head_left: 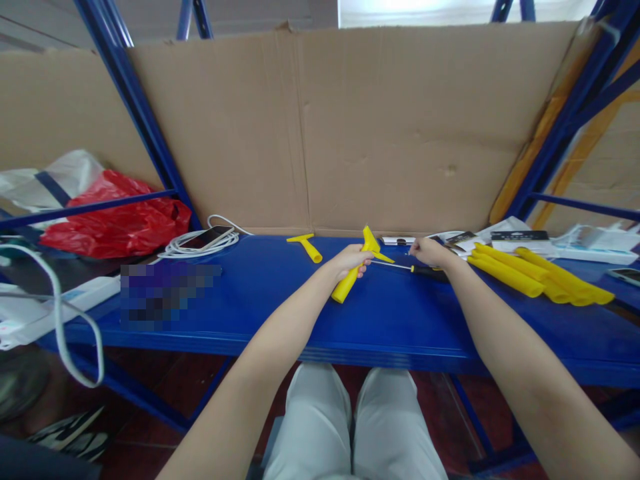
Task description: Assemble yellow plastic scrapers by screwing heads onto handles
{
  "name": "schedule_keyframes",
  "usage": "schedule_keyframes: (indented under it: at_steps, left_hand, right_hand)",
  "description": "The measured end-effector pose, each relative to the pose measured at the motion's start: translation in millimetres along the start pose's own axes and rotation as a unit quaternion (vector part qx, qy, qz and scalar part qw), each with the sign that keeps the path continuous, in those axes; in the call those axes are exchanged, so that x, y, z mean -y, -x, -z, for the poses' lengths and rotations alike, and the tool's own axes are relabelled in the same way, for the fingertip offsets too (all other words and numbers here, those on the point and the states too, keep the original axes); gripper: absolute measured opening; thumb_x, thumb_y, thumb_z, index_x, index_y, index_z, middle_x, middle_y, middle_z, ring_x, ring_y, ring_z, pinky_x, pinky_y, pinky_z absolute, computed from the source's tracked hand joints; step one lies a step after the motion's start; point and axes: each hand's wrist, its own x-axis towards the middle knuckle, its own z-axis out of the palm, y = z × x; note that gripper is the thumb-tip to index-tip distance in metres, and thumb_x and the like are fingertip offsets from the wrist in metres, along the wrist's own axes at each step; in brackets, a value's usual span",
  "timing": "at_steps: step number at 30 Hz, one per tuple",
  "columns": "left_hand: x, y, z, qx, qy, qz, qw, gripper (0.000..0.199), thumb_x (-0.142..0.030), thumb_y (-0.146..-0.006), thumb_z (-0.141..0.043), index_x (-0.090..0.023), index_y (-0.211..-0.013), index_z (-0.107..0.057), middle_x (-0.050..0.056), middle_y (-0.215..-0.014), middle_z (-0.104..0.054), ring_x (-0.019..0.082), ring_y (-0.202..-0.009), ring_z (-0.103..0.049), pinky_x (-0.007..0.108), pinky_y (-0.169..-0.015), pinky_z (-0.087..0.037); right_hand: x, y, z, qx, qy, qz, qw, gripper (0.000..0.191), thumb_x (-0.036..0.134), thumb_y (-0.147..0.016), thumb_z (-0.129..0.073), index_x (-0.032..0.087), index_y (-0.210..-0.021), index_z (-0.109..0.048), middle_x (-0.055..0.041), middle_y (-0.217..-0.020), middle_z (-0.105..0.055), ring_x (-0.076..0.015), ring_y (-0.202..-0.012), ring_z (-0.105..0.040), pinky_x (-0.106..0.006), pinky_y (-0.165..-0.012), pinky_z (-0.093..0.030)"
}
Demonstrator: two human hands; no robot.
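Note:
My left hand (353, 261) is wrapped round a yellow T-shaped piece (344, 288), its tube slanting down to the left and its crossbar up. My right hand (428, 252) is closed over the back of the blue shelf, just right of a small white item; what its fingers hold is too small to make out. A screwdriver (431, 273) with a black and yellow handle lies below the right hand, its shaft pointing left towards the yellow piece. Another yellow T-shaped piece (313, 251) lies to the left, touched by neither hand.
Several yellow tubes (515, 275) lie at the right, near white and black packets (519, 236). At the left are a phone (210, 237) on coiled white cable, a red bag (120, 213) and a power strip (100, 291). Cardboard (350, 133) stands behind the blue shelf (400, 327).

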Motion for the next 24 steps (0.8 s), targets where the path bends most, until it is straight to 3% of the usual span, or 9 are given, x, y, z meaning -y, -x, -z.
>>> schedule_keyframes:
  at_steps: [5,9,15,24]
  left_hand:
    - [-2.2,2.1,-0.5,0.002,0.005,-0.001,1.0,0.021,-0.003,-0.084,-0.047,-0.02,-0.074,-0.041,-0.01,-0.049,-0.04,0.004,-0.034,-0.033,0.017,-0.037,-0.025]
    - [-5.6,4.7,-2.1,0.008,0.009,0.002,1.0,0.019,-0.003,-0.084,-0.046,-0.02,-0.076,-0.043,-0.01,-0.049,-0.04,0.003,-0.033,-0.033,0.016,-0.037,-0.025]
    - [-8.9,7.3,-0.2,0.024,0.012,0.011,1.0,0.02,-0.003,-0.086,-0.043,-0.02,-0.076,-0.042,-0.011,-0.048,-0.039,0.003,-0.032,-0.032,0.017,-0.036,-0.025]
    - [-7.8,6.6,2.7,0.033,0.026,0.012,0.999,0.019,-0.005,-0.087,-0.047,-0.02,-0.077,-0.042,-0.011,-0.047,-0.039,0.003,-0.032,-0.031,0.016,-0.036,-0.023]
  right_hand:
    - [28.2,-5.1,-6.1,-0.058,-0.185,0.11,0.975,0.011,0.015,-0.078,-0.055,0.017,-0.076,-0.066,-0.006,-0.084,-0.072,-0.0169,-0.079,-0.064,-0.027,-0.078,-0.049]
    - [42.9,-7.1,-13.4,-0.058,-0.228,0.145,0.961,0.007,0.019,-0.075,-0.059,0.017,-0.072,-0.065,-0.0048,-0.085,-0.071,-0.0169,-0.081,-0.062,-0.029,-0.08,-0.048]
    - [50.8,-2.2,-12.2,-0.055,-0.252,0.117,0.959,0.007,0.021,-0.072,-0.063,0.017,-0.067,-0.064,-0.0035,-0.078,-0.069,-0.0159,-0.076,-0.059,-0.028,-0.077,-0.046]
    - [58.6,5.4,-9.0,-0.013,-0.374,0.039,0.926,0.005,0.018,-0.071,-0.065,0.018,-0.067,-0.064,-0.0011,-0.073,-0.068,-0.0136,-0.071,-0.058,-0.029,-0.077,-0.046]
